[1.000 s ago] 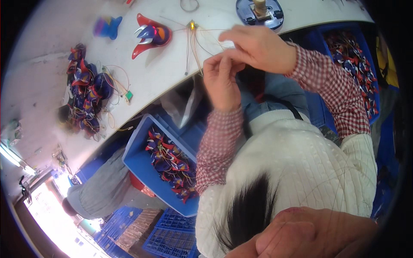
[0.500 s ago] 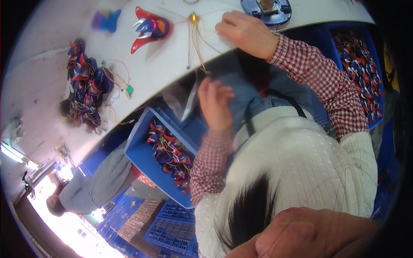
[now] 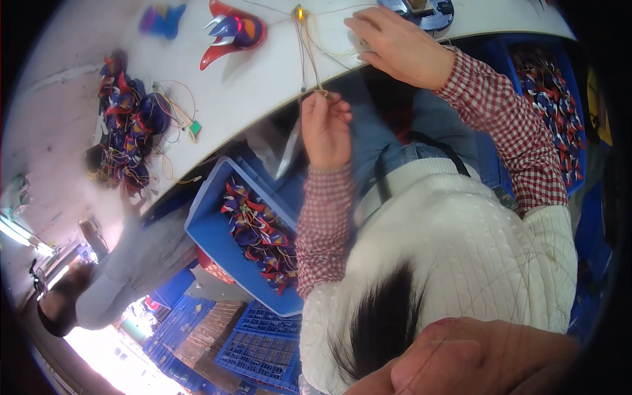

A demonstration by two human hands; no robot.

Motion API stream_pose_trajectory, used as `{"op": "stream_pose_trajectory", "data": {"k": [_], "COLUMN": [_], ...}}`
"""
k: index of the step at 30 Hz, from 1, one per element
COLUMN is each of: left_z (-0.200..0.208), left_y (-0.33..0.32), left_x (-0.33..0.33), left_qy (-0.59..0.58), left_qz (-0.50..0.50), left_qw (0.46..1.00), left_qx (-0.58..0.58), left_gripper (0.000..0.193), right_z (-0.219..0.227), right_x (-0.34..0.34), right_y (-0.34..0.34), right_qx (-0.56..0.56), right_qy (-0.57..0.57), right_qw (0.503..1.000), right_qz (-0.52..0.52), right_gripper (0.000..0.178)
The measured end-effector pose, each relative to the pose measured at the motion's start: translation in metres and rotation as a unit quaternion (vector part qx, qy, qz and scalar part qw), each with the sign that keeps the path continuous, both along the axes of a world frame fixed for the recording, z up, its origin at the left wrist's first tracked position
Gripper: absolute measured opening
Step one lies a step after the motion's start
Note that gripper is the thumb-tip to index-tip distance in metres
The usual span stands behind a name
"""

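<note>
At the table (image 3: 250, 85)'s near edge, my left hand (image 3: 326, 131) pinches wires (image 3: 313, 62); I'd avoid tugging. Whether my right hand (image 3: 407, 51) holds anything, I can't tell.

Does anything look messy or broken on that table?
The heap of red-and-purple parts at the left looks messy: loose wires and a green piece stick out beside it. Nothing looks clearly spilled or broken.

white tabletop (image 3: 220, 99) | red-purple winged piece (image 3: 241, 33) | blue piece (image 3: 163, 22) | wired-part heap (image 3: 125, 122) | glowing wired part (image 3: 300, 12) | blue device (image 3: 436, 16)

Head-worn fisheye faces downward, seemingly close.
</note>
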State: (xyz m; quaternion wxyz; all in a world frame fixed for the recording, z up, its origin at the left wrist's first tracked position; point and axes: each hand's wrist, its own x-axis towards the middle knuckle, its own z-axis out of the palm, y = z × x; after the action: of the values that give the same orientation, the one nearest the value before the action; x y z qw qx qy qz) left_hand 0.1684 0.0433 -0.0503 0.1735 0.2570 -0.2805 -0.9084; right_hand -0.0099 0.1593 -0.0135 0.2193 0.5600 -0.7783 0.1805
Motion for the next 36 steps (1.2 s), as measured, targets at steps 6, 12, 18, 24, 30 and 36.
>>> {"op": "stream_pose_trajectory", "data": {"k": [6,12,18,24,30,36], "left_z": [0.02,0.036,0.036,0.037,0.032,0.033], "left_y": [0.008,0.02,0.024,0.022,0.011,0.007], "left_x": [-0.008,-0.02,-0.021,-0.021,-0.016,-0.016], "left_qy": [-0.003,-0.038,-0.045,-0.063,-0.096,-0.167], "left_qz": [0.003,0.002,0.025,0.018,-0.013,0.101], "left_qw": [0.998,0.989,0.985,0.979,0.976,0.797], "left_qx": [-0.057,-0.144,-0.163,-0.194,-0.197,-0.572], "left_gripper": [0.012,0.009,0.008,0.007,0.01,0.025], "right_z": [0.026,0.018,0.009,0.009,0.004,0.015], "right_x": [0.035,0.051,0.049,0.046,0.045,0.033], "right_y": [0.015,0.009,0.008,0.008,0.003,0.027], "right_qx": [-0.073,-0.092,-0.121,-0.099,-0.112,-0.138], "right_qy": [-0.121,-0.189,-0.194,-0.183,-0.162,-0.218], "right_qw": [0.988,0.973,0.969,0.972,0.969,0.958], "right_qz": [0.066,0.096,0.09,0.11,0.148,0.122], "right_gripper": [0.021,0.012,0.012,0.011,0.011,0.02]}}
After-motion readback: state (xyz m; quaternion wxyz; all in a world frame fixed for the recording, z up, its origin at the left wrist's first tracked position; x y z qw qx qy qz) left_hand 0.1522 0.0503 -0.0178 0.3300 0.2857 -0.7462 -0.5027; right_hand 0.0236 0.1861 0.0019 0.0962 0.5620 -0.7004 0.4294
